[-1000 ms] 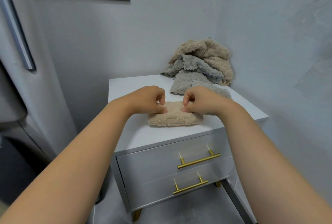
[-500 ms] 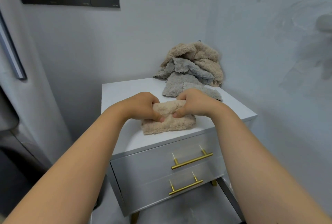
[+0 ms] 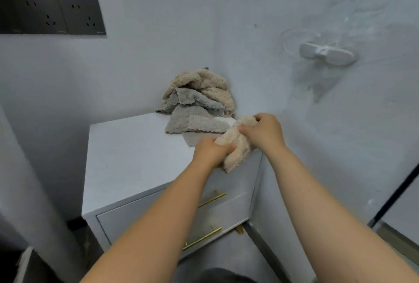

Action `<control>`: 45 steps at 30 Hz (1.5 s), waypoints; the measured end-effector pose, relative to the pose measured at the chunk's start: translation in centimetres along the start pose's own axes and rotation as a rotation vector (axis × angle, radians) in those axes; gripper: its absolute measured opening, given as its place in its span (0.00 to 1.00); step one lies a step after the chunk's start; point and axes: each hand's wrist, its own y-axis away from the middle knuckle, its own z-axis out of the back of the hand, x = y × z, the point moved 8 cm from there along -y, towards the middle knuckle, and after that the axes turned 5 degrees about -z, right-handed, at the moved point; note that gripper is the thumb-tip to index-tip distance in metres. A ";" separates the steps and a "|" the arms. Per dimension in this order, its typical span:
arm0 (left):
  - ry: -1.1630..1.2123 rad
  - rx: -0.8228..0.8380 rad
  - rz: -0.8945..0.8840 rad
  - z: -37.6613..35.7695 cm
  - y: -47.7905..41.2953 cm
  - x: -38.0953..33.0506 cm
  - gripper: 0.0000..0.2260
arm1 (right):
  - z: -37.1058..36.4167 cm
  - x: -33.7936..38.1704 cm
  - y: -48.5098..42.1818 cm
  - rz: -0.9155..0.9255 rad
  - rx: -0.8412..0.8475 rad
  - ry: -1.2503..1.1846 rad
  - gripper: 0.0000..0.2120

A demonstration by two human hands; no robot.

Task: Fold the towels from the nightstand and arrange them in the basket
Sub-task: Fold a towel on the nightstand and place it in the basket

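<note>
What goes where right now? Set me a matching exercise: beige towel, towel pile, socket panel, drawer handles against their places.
1. beige towel
2. towel pile
3. socket panel
4. drawer handles

A. front of the nightstand
B. gripped by the left hand and the right hand
C. on the wall, upper left
D. back right corner of the nightstand top

Pairs: 1-B, 2-D, 3-C, 4-A.

Two pale grey painted walls [image 3: 181, 22] meet in a corner, where a white two-drawer nightstand [image 3: 131, 146] with brass bar handles [image 3: 212, 200] stands. A black socket panel [image 3: 52, 14] sits upper left, a white plastic bracket [image 3: 328, 54] on the right wall.
</note>
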 end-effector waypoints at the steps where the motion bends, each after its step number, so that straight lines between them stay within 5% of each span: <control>1: 0.053 0.025 0.036 -1.8 0.2 0.3 0.08 | 1.0 -0.4 -0.1 0.019 -0.024 0.087 0.15; 4: 0.220 0.077 0.183 -6.2 0.9 1.4 0.08 | 3.3 -1.7 0.3 0.069 -0.019 0.280 0.19; 9: 0.430 0.219 0.635 -15.3 6.1 7.1 0.06 | 4.3 -6.1 3.3 0.193 0.127 0.712 0.13; 14: 0.504 0.127 0.697 -21.8 11.8 12.1 0.18 | 4.4 -12.5 7.7 0.268 0.286 0.875 0.10; 19: 0.088 0.342 0.629 -24.1 14.5 15.0 0.20 | 4.0 -17.8 11.7 0.298 0.399 0.945 0.13; 24: -0.235 0.561 0.547 -25.2 15.0 16.4 0.24 | 7.0 -24.1 14.4 0.092 0.380 0.845 0.15; 27: -0.227 0.654 0.586 -26.8 16.4 17.6 0.27 | 9.1 -29.7 15.1 -0.198 0.322 0.689 0.16; 30: -0.064 0.714 0.675 -28.5 17.3 17.9 0.09 | 10.4 -34.1 15.3 -0.400 0.263 0.525 0.16; 32: -0.034 0.679 0.660 -29.0 16.8 18.1 0.06 | 10.5 -36.1 15.4 -0.469 0.273 0.497 0.16; 35: -0.070 0.543 0.542 -29.2 15.2 18.4 0.13 | 10.0 -39.6 16.2 -0.695 0.391 0.307 0.24; 37: -0.164 0.530 0.446 -29.6 14.7 18.3 0.04 | 9.2 -41.6 17.5 -0.857 0.579 0.131 0.22; 41: -0.368 0.708 0.319 -31.0 15.3 19.0 0.11 | 7.2 -41.9 20.0 -0.724 1.019 0.249 0.20; 43: -0.388 0.790 0.283 -31.7 15.7 19.4 0.05 | 6.0 -41.2 21.0 -0.642 1.068 0.244 0.08; 45: -0.401 0.827 0.248 -32.1 15.8 19.7 0.06 | 5.1 -41.1 21.3 -0.572 1.014 0.249 0.06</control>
